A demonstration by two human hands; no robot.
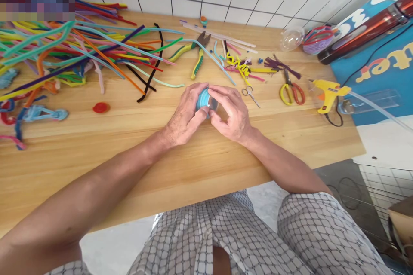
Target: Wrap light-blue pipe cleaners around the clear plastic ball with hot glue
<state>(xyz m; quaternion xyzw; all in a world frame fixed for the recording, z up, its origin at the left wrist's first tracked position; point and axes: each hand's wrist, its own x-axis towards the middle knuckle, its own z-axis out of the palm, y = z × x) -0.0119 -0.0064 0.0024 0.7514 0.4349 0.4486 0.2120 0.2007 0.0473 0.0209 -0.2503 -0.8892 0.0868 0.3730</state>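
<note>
We hold the blue coil (203, 99) between left hand (183, 117) and right hand (231, 114), both grips closed on it, likely to stop it unwinding.

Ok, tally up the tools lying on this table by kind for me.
Pliers: 1
Scissors: 2, small silver pair and yellow-and-red pair
Glue gun: 1
Total: 4
Not counted: the blue coil held between left hand and right hand.
</note>
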